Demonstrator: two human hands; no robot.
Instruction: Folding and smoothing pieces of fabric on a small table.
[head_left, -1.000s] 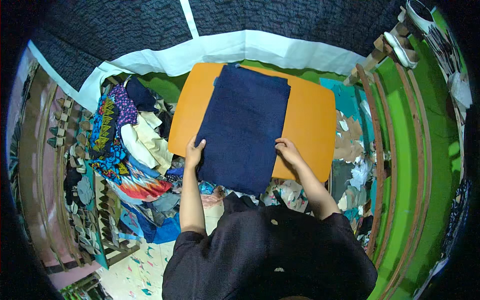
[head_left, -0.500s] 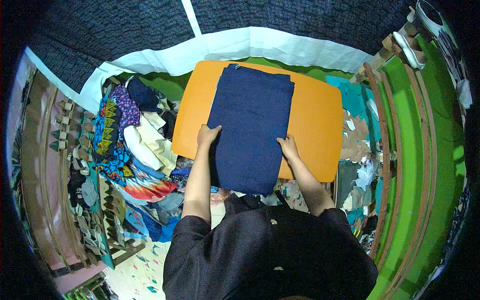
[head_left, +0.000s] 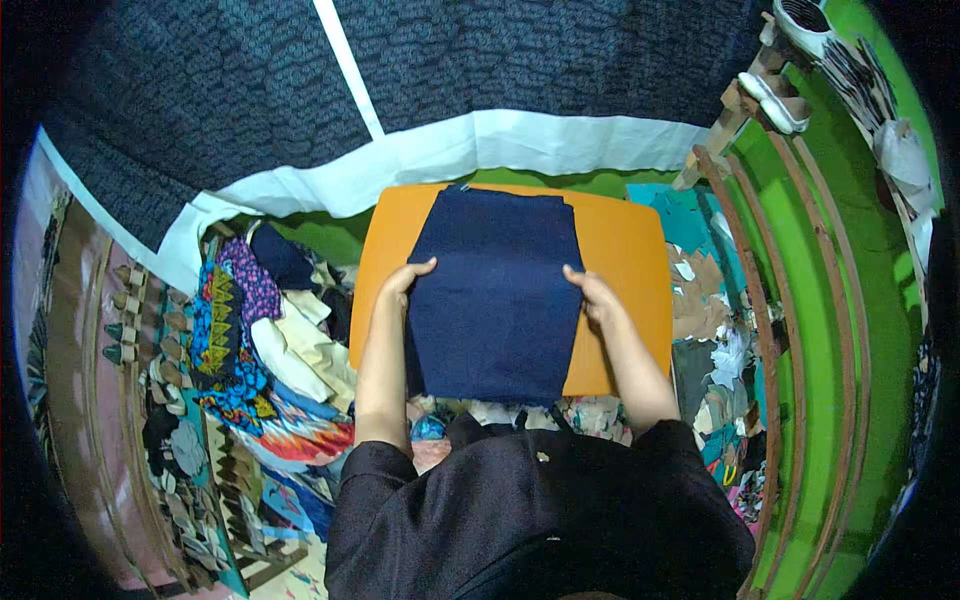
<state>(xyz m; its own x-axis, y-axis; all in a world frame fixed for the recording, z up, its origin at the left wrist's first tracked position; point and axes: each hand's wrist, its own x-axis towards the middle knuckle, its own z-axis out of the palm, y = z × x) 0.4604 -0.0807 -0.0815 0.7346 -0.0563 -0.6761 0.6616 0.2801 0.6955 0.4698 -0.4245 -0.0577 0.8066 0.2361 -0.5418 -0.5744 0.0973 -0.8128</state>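
Observation:
A folded dark navy cloth (head_left: 492, 300) lies over the orange tabletop (head_left: 630, 290), its near end reaching past the table's front edge toward me. My left hand (head_left: 403, 283) grips the cloth's left edge, thumb on top and the other fingers mostly hidden beneath. On the opposite edge my right hand (head_left: 594, 293) holds the cloth the same way, its thumb pointing inward. A small pale tag-like bit shows at the cloth's far left corner.
Heaped fabrics, with a cream cloth (head_left: 300, 345) and a purple floral piece (head_left: 248, 280), crowd the left. Wooden rails (head_left: 735, 270) run along the right, with pale shoes (head_left: 775, 103) at their top. Scraps (head_left: 700, 300) lie right of the table. A dark curtain (head_left: 540, 65) hangs behind.
The view has tilted up, so the table sits lower. My right hand has moved farther up along the cloth's right edge; both hands still hold it.

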